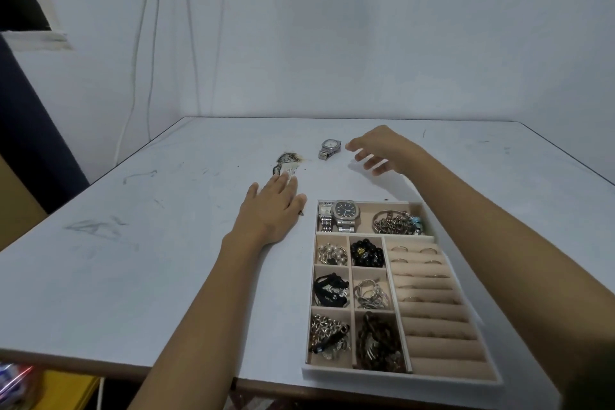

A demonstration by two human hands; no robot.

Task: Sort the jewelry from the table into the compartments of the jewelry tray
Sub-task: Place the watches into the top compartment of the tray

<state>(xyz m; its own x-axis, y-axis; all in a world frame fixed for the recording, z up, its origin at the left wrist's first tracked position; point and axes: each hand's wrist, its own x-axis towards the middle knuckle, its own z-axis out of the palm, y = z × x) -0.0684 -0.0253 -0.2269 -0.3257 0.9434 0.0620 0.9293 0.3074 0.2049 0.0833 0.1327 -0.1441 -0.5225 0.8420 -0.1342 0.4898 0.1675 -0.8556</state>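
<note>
A beige jewelry tray (446, 373) sits at the table's front right. Its far compartment holds two watches (337, 215) and a heap of bracelets (396, 223). Small compartments hold beads, chains and rings, and ring rolls (429, 293) fill its right side. A silver watch (329, 148) lies alone on the table beyond the tray. My right hand (382, 150) hovers just right of that watch, fingers spread, holding nothing. My left hand (271, 206) lies flat on the table left of the tray, fingertips at a scorched mark (288, 161).
The white table (133, 260) is scuffed and ends at a front edge near me. Walls stand close behind it, with cables hanging at the left. A yellow object (63, 386) shows below the table's front left.
</note>
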